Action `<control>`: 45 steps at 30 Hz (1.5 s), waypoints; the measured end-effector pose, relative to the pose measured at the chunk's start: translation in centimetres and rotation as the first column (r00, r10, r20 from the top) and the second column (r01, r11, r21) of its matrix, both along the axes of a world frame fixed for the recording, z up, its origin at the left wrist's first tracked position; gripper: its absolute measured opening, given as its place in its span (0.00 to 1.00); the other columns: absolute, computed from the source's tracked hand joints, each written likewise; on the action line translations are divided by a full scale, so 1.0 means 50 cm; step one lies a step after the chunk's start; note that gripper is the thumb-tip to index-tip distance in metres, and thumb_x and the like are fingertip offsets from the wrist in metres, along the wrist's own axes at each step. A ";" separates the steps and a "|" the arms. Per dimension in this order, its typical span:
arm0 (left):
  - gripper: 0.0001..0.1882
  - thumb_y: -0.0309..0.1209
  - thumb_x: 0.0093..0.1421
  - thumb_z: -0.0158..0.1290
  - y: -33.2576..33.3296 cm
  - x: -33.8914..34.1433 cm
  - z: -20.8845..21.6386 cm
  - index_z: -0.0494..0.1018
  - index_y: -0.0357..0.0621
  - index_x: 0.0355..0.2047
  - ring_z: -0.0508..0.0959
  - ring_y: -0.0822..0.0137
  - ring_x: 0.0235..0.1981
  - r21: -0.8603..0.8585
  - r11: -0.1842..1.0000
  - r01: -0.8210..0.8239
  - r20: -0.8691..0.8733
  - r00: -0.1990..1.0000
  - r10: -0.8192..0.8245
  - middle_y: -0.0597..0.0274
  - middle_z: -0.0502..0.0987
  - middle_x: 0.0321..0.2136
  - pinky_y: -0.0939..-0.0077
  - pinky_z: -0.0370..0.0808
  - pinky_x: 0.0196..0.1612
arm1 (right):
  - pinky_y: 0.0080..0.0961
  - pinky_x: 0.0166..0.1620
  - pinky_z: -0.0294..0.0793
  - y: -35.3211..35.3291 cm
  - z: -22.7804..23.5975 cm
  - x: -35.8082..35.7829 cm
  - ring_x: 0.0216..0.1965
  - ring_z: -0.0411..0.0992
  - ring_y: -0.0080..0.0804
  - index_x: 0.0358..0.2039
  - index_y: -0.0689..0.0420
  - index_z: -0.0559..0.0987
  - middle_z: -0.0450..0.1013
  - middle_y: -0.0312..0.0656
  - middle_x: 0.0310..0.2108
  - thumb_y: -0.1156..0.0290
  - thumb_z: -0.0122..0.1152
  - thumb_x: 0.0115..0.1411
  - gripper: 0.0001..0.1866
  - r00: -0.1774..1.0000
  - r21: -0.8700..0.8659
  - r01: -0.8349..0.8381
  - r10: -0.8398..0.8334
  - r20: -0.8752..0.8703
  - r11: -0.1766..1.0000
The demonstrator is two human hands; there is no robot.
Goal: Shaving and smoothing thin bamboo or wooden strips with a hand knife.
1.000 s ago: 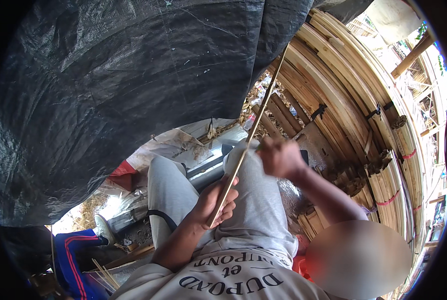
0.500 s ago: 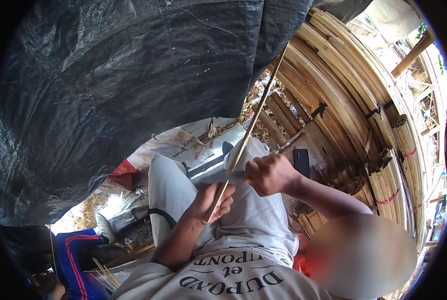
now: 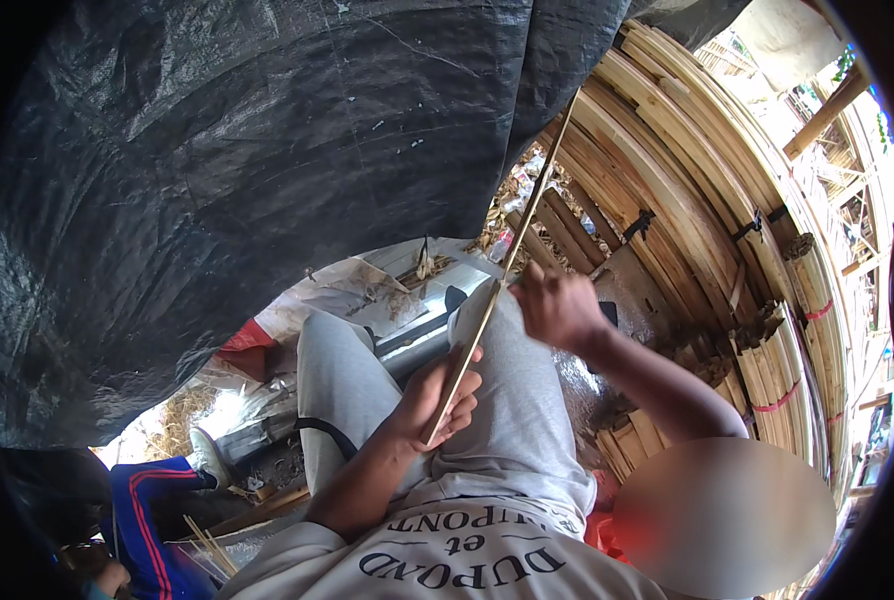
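While the left hand point(image 3: 441, 400) at lower centre wraps the thin strip point(image 3: 474, 342), the right hand point(image 3: 561, 308), closed around a knife point(image 3: 484, 265), should angle it shallowly.

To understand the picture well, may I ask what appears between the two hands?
In the head view, the grey trouser leg shows between the left hand and the right hand, with part of the thin strip the left hand holds.

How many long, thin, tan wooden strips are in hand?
1: the long, thin, tan wooden strip in the left hand, slanting up past the right hand; others may be hidden.
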State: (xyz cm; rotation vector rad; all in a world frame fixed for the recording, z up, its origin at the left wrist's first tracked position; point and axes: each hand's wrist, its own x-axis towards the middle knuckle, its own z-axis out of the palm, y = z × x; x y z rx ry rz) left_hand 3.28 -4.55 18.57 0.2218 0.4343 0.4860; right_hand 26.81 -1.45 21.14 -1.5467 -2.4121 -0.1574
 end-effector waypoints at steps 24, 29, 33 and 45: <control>0.10 0.40 0.71 0.35 -0.004 -0.009 0.000 0.62 0.50 0.42 0.51 0.80 0.07 0.071 0.997 0.033 0.039 0.999 -0.036 0.74 0.54 0.13 0.87 0.53 0.06 | 0.29 0.15 0.70 0.033 0.022 0.010 0.08 0.62 0.29 0.24 0.57 0.66 0.64 0.35 0.12 0.60 0.51 0.65 0.17 0.996 -0.070 0.082 -0.079 0.047 0.994; 0.12 0.40 0.71 0.35 0.007 -0.017 -0.013 0.62 0.49 0.45 0.52 0.80 0.08 0.029 0.999 0.037 0.086 0.996 -0.039 0.74 0.55 0.13 0.87 0.52 0.07 | 0.32 0.18 0.74 -0.001 -0.047 0.013 0.09 0.65 0.29 0.24 0.56 0.67 0.60 0.33 0.11 0.61 0.52 0.65 0.16 0.968 0.123 -0.219 0.200 0.151 0.968; 0.12 0.40 0.70 0.35 0.010 -0.012 -0.013 0.62 0.49 0.46 0.51 0.80 0.08 0.085 0.996 0.030 0.114 0.993 -0.040 0.74 0.55 0.14 0.87 0.52 0.07 | 0.26 0.09 0.60 0.018 0.019 -0.018 0.08 0.60 0.24 0.27 0.58 0.67 0.63 0.35 0.12 0.56 0.44 0.68 0.19 0.972 -0.222 0.232 -0.220 0.077 0.947; 0.10 0.39 0.70 0.36 0.002 -0.022 -0.013 0.62 0.50 0.44 0.51 0.81 0.07 0.059 0.997 0.040 0.118 0.992 -0.047 0.75 0.53 0.12 0.87 0.51 0.07 | 0.29 0.12 0.64 0.018 -0.007 0.013 0.10 0.64 0.29 0.26 0.59 0.66 0.62 0.36 0.12 0.58 0.53 0.64 0.17 0.958 0.059 0.118 -0.129 0.256 0.991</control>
